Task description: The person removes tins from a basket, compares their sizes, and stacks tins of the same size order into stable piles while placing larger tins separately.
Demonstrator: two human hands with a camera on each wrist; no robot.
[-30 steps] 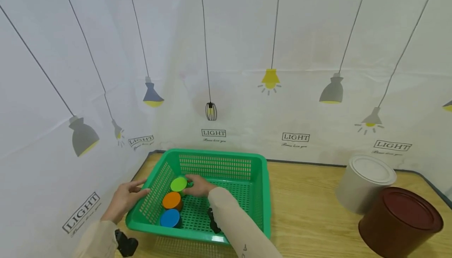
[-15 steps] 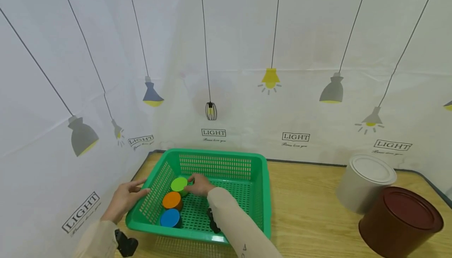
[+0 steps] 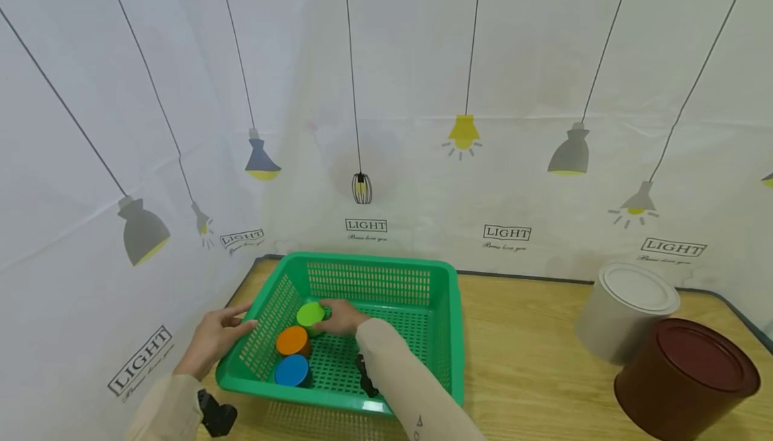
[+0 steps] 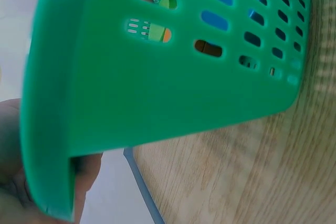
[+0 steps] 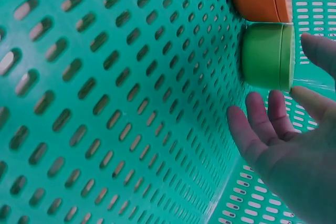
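Inside the green plastic basket stand three round lidded tins: a light-green one at the back, an orange one and a blue one nearest me. My right hand reaches in from the right to the light-green tin. In the right wrist view, its index fingertip is right at the lid's edge, thumb spread apart, other fingers loosely extended over the slotted floor. My left hand holds the basket's left rim, thumb over the top; in the left wrist view, fingers show under the lip.
A white can and a dark red-brown can stand on the wooden table at the right. Behind and to the left rises a white wall covering printed with lamps, close to the basket's left and back sides.
The light-green tin has shifted slightly right, and the orange tin slightly left, opening the gap between them. My right hand has shifted slightly at the tin; the left hand stays on the rim.
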